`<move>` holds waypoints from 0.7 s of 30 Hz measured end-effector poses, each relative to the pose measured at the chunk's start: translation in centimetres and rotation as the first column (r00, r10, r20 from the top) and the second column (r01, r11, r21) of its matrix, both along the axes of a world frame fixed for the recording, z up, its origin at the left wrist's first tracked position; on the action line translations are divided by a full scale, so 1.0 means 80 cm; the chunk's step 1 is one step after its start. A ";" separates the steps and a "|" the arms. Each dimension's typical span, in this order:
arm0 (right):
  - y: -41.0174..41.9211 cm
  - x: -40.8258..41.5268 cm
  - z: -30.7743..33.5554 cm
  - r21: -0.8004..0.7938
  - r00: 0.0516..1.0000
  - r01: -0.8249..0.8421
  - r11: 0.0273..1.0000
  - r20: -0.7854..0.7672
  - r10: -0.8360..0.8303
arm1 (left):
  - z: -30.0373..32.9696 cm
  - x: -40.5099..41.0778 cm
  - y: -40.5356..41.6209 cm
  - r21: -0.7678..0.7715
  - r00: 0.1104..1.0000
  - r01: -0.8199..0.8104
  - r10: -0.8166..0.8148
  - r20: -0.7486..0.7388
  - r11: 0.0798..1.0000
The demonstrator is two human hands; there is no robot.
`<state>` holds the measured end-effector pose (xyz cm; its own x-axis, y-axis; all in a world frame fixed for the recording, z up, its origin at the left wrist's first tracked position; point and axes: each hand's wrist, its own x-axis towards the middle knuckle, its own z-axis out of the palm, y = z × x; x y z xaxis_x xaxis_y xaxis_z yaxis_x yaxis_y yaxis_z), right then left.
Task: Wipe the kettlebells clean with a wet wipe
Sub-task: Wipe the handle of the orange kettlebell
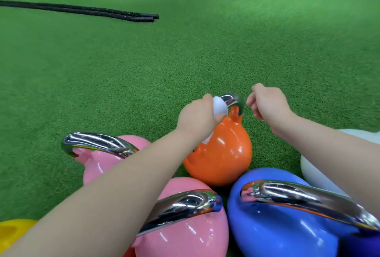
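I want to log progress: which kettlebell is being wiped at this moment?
The orange kettlebell, farthest from the camera: the left hand presses the wet wipe on its chrome handle. No other kettlebell is touched.

The left forearm (115,191) hides part of both pink kettlebells (185,226) and the orange kettlebell's white marking (206,139). The yellow kettlebell (12,234) and white kettlebell (314,170) are cut off at the edges. The rope (82,9) runs off left.

White wet wipe (220,107) pressed on upright orange kettlebell (222,154) handle
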<state>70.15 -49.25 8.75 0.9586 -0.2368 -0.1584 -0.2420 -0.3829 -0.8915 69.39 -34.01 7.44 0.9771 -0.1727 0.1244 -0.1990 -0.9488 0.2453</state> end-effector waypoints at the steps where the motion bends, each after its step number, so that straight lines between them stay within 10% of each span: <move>1: 0.003 -0.005 0.000 0.102 0.995 0.017 0.995 -0.099 -0.007 | -0.002 -0.002 0.005 -0.067 1.000 -0.006 0.005 -0.012 0.998; 8: 0.049 -0.039 -0.016 0.201 0.826 -0.288 0.936 -0.443 0.350 | -0.039 -0.027 0.049 -0.639 0.967 -0.113 -0.064 -0.247 0.761; 21: 0.115 -0.066 -0.021 0.399 0.813 -0.162 0.902 -0.465 0.351 | -0.084 -0.048 0.066 -0.793 0.888 -0.218 -0.222 -0.402 0.569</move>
